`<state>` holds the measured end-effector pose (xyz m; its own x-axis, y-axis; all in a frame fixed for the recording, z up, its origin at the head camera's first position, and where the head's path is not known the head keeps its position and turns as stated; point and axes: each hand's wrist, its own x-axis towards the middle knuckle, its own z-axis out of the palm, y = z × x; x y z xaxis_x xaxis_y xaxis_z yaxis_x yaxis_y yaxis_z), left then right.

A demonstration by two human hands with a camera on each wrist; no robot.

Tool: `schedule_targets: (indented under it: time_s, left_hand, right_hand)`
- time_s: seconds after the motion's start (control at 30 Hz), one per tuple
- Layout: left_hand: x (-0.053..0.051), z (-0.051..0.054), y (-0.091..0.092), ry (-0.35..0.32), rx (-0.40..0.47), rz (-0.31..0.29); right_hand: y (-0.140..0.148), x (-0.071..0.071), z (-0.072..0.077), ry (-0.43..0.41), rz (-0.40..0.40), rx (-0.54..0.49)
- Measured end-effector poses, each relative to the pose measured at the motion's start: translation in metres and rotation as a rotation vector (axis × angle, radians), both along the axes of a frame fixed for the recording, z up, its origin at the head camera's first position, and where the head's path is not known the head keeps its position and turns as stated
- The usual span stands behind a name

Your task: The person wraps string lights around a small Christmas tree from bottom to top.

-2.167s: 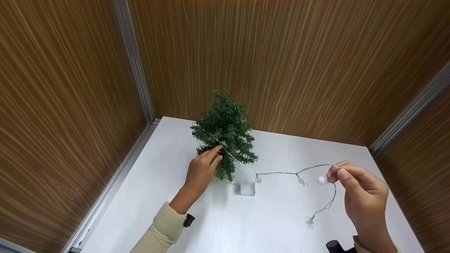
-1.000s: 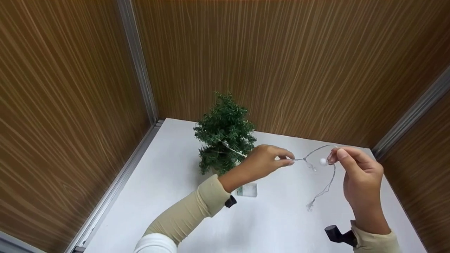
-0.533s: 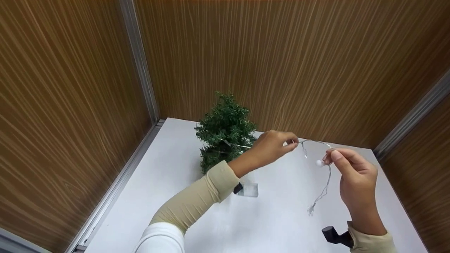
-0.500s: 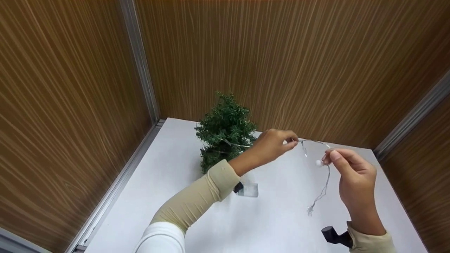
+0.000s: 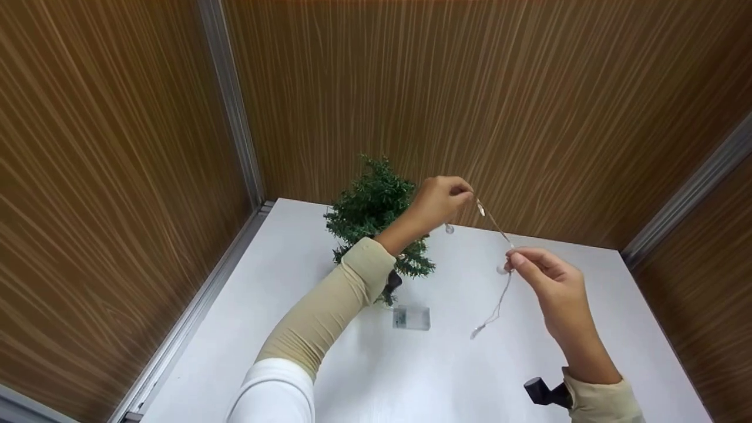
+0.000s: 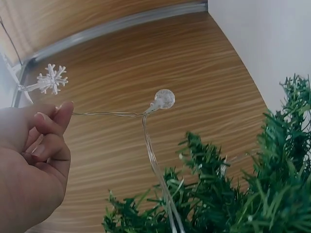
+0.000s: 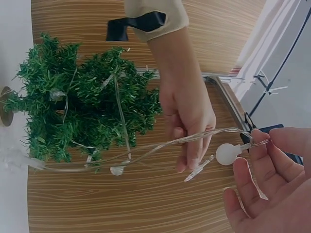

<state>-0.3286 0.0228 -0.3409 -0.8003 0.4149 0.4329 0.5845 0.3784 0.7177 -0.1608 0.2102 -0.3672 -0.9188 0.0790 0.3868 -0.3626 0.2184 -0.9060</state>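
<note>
A small green tree stands at the back of the white table, light wire strung in its branches. Beside it my left hand, raised, pinches the light string; in the left wrist view the wire runs from my left fingertips to a clear ball bulb, with a snowflake light past the hand. Lower and to the right, my right hand pinches the same string beside a white ball bulb. The string's end dangles below it. My left forearm covers part of the tree.
A clear battery box lies on the white table in front of the tree. Wood-grain panels rise behind and at both sides, with metal strips at the corners.
My left hand has moved from the tree to the string, then up and back with it. My right hand has shifted left, still pinching the string, and the dangling end has moved left.
</note>
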Motion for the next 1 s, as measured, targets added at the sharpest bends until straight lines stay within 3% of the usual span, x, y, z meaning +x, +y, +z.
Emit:
schedule_targets:
  time_s: [0.23, 0.43, 0.57, 0.77, 1.0]
  left_hand:
    - [-0.012, 0.006, -0.006, -0.062, 0.064, 0.011]
    - [-0.022, 0.013, -0.014, -0.097, 0.089, 0.040]
    - [-0.029, 0.017, -0.022, -0.135, 0.109, 0.042]
    - [-0.038, 0.030, -0.033, -0.174, 0.074, 0.058]
    - [-0.053, 0.052, -0.045, -0.197, -0.010, 0.093]
  right_hand:
    - [-0.003, -0.008, -0.006, -0.038, 0.021, 0.032]
    - [-0.007, -0.019, -0.010, -0.033, 0.064, -0.014]
    - [-0.011, -0.023, -0.010, -0.075, 0.077, -0.015]
    - [-0.021, -0.030, -0.011, -0.144, 0.113, -0.073]
    - [-0.028, -0.044, -0.018, -0.156, 0.179, -0.173]
